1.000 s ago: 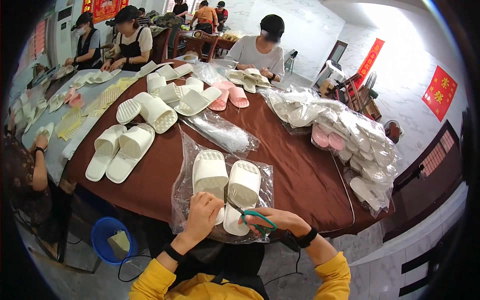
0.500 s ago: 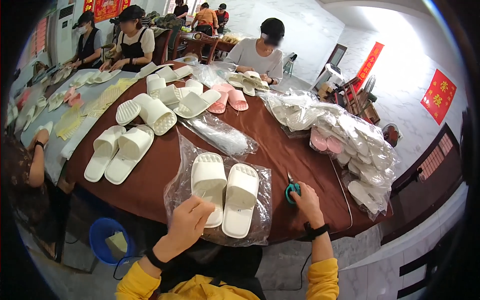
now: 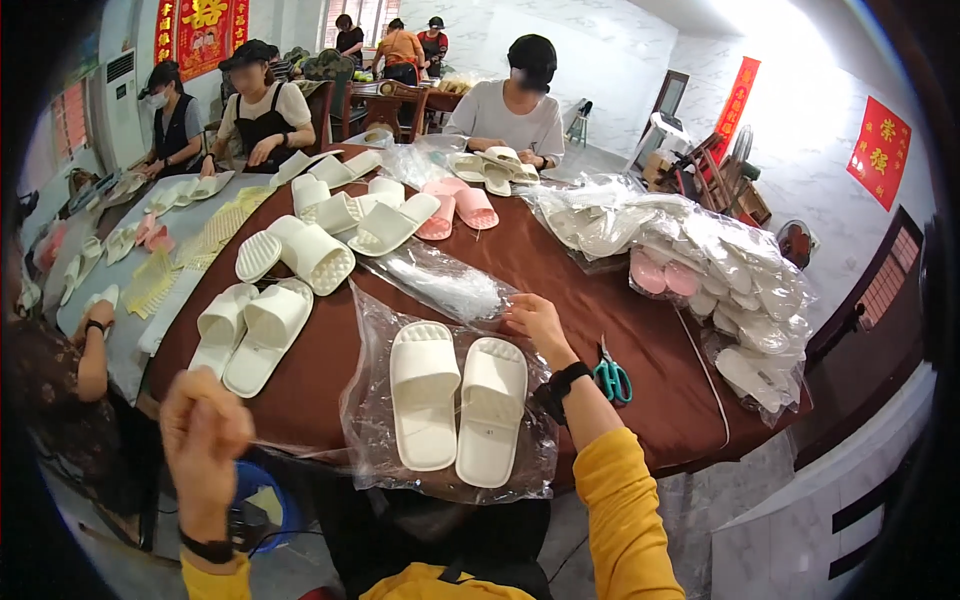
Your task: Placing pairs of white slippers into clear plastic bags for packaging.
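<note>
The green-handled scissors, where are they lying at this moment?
In the head view, the scissors lie on the brown tablecloth at the person's right, just beyond the right hand's wrist and beside the bagged white slippers.

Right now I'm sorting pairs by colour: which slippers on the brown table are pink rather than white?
The pink pair at the table's far side, before the person in grey. Every other loose pair is white.

Green-handled scissors are laid on the brown tablecloth; bagged slippers are piled right; pink slippers are set farther back.
</note>
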`<state>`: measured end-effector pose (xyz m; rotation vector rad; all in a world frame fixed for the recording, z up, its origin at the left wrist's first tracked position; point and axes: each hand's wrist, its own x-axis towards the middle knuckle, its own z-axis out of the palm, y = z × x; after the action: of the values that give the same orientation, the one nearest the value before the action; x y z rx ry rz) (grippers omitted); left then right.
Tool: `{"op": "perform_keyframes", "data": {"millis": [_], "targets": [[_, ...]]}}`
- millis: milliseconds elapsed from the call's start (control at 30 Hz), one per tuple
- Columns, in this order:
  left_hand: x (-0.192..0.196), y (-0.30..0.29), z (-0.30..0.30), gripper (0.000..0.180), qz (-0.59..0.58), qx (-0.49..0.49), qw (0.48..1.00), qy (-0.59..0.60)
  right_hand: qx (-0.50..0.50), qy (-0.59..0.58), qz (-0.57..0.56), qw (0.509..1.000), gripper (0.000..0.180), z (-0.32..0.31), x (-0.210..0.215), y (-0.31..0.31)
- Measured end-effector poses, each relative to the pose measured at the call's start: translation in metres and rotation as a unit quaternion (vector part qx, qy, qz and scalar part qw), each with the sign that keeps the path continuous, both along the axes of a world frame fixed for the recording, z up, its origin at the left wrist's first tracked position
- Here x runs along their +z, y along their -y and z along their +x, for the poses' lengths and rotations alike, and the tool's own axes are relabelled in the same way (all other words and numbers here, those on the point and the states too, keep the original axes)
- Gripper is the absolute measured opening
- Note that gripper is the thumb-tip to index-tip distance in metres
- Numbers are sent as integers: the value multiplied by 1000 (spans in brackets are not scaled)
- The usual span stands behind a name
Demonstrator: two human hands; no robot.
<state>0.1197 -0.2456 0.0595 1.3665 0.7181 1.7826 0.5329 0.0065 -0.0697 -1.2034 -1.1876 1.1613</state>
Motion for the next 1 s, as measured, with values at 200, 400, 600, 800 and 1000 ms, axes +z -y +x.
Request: {"op": "perform_keyframes", "data": {"millis": [200, 400, 600, 800, 1000], "targets": [[-40, 33, -154, 19, -142, 102, 982, -71, -50, 118, -13, 992, 30, -26, -14, -9], [-123, 89, -207, 15, -377, 192, 900, -101, -2, 186, 23, 982, 24, -2, -22, -17], [-267, 120, -255, 16, -429, 332, 840, -19, 35, 179, 2, 983, 21, 18, -15, -14], [-370, 139, -289, 17, -408, 448, 793, 66, 29, 33, -9, 999, 21, 4, -14, -5], [-400, 141, -281, 37, -516, 453, 727, 30, -80, 61, 2, 995, 17, 11, 17, 19]]}}
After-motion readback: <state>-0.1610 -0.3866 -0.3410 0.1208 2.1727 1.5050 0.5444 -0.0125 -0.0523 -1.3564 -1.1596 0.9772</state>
